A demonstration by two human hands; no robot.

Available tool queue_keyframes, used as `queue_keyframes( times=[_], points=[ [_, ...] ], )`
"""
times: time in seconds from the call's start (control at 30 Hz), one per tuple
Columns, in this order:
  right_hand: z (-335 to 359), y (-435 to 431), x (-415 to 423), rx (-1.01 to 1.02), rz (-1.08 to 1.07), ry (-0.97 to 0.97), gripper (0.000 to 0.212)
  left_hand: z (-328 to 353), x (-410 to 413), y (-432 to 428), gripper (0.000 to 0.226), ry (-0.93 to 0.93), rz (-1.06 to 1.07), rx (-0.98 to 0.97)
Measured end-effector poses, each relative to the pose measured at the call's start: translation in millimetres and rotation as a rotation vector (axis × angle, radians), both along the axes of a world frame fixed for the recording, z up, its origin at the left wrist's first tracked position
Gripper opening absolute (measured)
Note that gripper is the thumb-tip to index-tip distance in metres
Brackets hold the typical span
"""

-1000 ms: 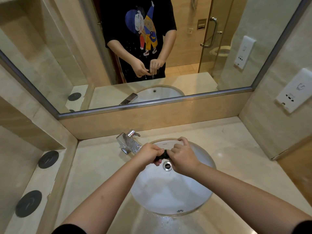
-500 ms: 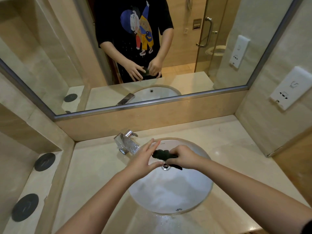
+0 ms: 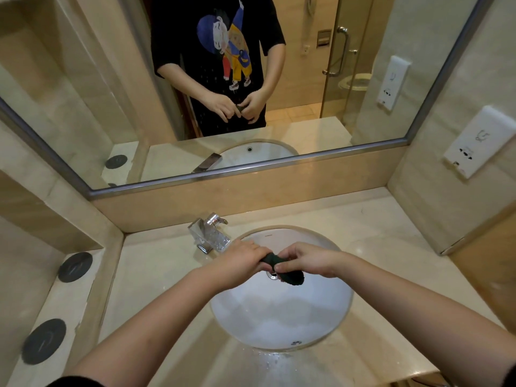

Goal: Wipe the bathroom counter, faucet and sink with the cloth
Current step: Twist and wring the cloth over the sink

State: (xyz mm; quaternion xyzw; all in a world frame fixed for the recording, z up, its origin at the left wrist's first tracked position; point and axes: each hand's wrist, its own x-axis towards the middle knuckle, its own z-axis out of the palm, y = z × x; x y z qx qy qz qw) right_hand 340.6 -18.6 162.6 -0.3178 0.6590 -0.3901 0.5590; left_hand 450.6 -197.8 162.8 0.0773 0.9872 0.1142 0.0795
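Head: cloth [image 3: 290, 277] over sink [image 3: 279, 317], logo [image 3: 268, 235] unreadable

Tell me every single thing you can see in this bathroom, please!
Dark green rolled cloth: one, dark green, over the sink.
White oval sink: one, white, in the counter.
Shiny chrome faucet: one, silver, sink's back left.
Beige stone counter: one, beige, around the sink.
Round black discs: two, black, left ledge.
White socket plate: one, white, right wall.
Framed wall mirror: one, silver-edged, behind the counter.
Left hand: one, grips the cloth's end.
Right hand: one, grips the cloth.
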Motion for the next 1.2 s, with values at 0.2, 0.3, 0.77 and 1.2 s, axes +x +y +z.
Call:
queue_keyframes(
  times=[0.2, 0.3, 0.77, 1.2],
  points=[
    [5, -10, 7, 0.03, 0.131, 0.814, 0.021, 12, -9, 5, 0.03, -0.327, 0.185, 0.207],
    [1, -10, 8, -0.036, 0.2, 1.245, 0.013, 17, -12, 6, 0.037, -0.352, 0.2, 0.18],
    [6, 9, -4, 0.061, -0.013, 0.022, 0.025, -14, 9, 14, 0.042, 0.269, 0.026, -0.075],
    [-23, 6, -5, -0.036, 0.194, 1.254, 0.011, -16, 7, 25, 0.035, -0.183, 0.615, 0.733]
  ],
)
